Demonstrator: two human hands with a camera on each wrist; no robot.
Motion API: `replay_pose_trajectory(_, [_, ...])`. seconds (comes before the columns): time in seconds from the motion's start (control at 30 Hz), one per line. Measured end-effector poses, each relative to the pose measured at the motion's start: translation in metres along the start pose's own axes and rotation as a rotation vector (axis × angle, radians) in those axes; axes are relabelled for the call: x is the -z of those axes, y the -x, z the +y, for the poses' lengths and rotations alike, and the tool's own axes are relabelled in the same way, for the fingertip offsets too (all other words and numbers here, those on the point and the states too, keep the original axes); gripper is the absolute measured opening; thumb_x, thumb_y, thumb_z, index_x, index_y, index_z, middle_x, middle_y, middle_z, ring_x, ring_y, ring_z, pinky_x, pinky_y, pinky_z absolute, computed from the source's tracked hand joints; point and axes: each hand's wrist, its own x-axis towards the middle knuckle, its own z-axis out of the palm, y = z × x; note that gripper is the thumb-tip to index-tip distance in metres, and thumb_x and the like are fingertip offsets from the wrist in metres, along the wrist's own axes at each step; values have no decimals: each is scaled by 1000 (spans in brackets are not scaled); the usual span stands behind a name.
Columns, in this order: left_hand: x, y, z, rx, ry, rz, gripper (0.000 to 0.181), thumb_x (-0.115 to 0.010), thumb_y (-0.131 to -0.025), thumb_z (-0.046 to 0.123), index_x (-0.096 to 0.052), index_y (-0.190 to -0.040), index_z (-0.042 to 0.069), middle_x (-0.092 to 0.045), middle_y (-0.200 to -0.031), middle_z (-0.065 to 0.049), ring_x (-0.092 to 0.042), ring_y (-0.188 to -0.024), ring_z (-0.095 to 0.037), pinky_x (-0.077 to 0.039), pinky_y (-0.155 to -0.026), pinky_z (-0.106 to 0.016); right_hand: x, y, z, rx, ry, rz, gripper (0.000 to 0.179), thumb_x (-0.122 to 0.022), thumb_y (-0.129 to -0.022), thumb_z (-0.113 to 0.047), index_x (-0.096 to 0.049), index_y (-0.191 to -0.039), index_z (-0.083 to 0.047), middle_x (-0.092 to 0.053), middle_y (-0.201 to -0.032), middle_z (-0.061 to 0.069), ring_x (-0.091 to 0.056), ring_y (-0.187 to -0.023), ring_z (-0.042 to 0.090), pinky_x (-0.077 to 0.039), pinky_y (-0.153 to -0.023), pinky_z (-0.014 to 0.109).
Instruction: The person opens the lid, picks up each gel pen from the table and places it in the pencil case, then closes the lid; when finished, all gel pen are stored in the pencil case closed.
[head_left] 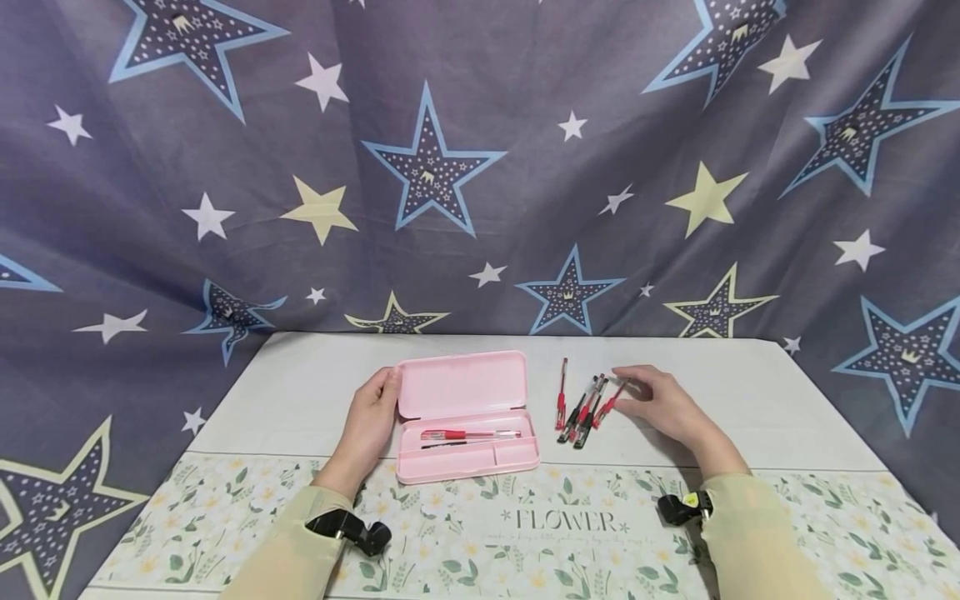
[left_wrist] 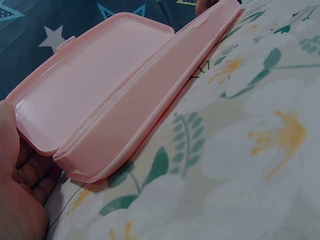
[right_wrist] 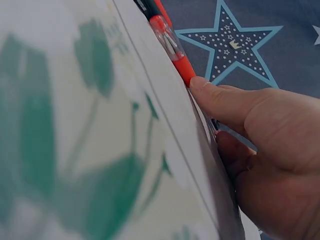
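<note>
My left hand (head_left: 372,406) holds the left edge of an open pink pencil case (head_left: 462,385), thumb at the lid's rim and fingers behind it. Inside the case's base lie a red gel pen (head_left: 453,434) and a black pen (head_left: 444,445). To its right, several red and black gel pens (head_left: 582,414) lie in a loose bunch on the table. My right hand (head_left: 667,404) reaches over the rightmost red pen (head_left: 607,407), thumb and forefinger apart on either side of it. A fingertip touches the red end of a pen (right_wrist: 183,70) in the right wrist view.
A single red pen (head_left: 561,396) lies left of the bunch. The white tabletop (head_left: 720,375) carries a flower-printed cloth (head_left: 600,550) along its front. Behind the table hangs a dark star-patterned curtain (head_left: 525,200).
</note>
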Motion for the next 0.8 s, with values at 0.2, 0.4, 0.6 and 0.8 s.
replay_pose_trajectory(0.2, [0, -1, -2, -11, 2, 5, 58, -41, -117, 58, -70, -139, 12, -70, -136, -12, -58, -129, -26, -43, -116, -49, 4, 3, 3, 4, -21, 6, 58, -87, -98, -13, -64, -150, 0, -66, -140, 25, -55, -138, 50, -41, -118, 66])
replay_pose_trajectory(0.4, [1, -1, -2, -21, -5, 6, 60, -40, -117, 58, -69, -139, 11, -70, -135, -13, -58, -127, -27, -44, -115, -50, 8, 7, 11, 34, -10, 58, 51, -91, -94, -12, -72, -140, 2, -70, -136, 23, -59, -136, 48, -43, -117, 63])
replay_pose_trajectory(0.6, [0, -1, -1, -14, -6, 5, 59, -40, -117, 58, -69, -140, 12, -70, -137, -12, -59, -129, -26, -43, -116, -50, 11, 10, 19, 35, 64, 117, 39, -93, -93, -17, -79, -127, -2, -70, -136, 23, -58, -135, 48, -43, -116, 65])
replay_pose_trajectory(0.8, [0, -1, -2, -15, -3, 4, 59, -41, -117, 59, -70, -138, 12, -71, -134, -12, -59, -128, -26, -43, -115, -50, 15, 14, 21, -74, 124, 110, 35, -88, -99, -25, -80, -125, -4, -61, -145, 26, -39, -141, 55, -33, -115, 74])
